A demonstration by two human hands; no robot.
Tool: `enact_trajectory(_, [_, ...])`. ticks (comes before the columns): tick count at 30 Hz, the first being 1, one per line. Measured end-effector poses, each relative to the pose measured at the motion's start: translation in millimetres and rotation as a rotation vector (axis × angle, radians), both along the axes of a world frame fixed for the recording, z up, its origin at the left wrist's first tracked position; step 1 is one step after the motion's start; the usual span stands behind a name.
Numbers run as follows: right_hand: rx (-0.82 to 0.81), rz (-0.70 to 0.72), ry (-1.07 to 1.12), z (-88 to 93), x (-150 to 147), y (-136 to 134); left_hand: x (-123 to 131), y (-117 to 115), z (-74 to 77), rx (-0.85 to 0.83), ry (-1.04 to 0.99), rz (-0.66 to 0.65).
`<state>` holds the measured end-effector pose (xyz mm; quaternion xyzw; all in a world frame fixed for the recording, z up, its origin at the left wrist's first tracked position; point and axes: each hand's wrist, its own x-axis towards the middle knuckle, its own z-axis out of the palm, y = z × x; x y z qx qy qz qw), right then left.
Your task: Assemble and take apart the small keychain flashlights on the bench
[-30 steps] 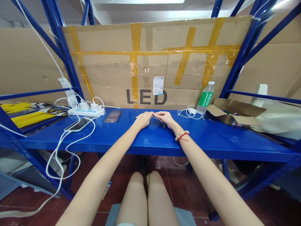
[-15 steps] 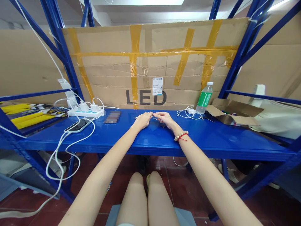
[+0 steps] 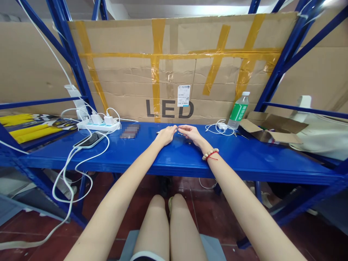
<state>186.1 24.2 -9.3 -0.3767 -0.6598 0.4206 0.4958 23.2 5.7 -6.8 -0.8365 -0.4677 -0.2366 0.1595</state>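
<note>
My left hand (image 3: 166, 136) and my right hand (image 3: 190, 132) meet over the middle of the blue table (image 3: 136, 157), fingertips nearly touching. Both have their fingers pinched together around something small and dark; it is too tiny to name. Under the right fingers lie a few small shiny pieces (image 3: 180, 134). Another little brownish piece (image 3: 189, 143) rests on the table just below the right palm. A thin metallic end (image 3: 157, 132) shows beside the left hand, the remainder hidden behind it. A beaded bracelet (image 3: 210, 153) with a red cord circles my right wrist.
To the left are a white power strip (image 3: 99, 125) with plugs, a device with a dark screen (image 3: 90, 140) and a blurred flat phone-like object (image 3: 129, 131). On the right stand a bottle (image 3: 239, 111), a white cable (image 3: 220, 127) and an open cardboard box (image 3: 273, 127). Taped cardboard (image 3: 130, 79) rises behind.
The view has tilted down slightly, so the background sits higher in the picture. Both hands stay together at the same spot, with only small finger shifts.
</note>
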Motion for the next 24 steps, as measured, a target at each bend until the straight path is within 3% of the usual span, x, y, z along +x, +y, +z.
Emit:
enact_trajectory(12, [0.159, -0.016, -0.023, -2.4, -0.5, 1.7, -1.6, -5.0, 1.7, -0.070, -0.050, -0.040])
enact_trajectory(24, [0.155, -0.020, -0.016, -3.8, 0.8, 6.4, -1.9, -8.1, 3.3, -0.093, -0.033, -0.055])
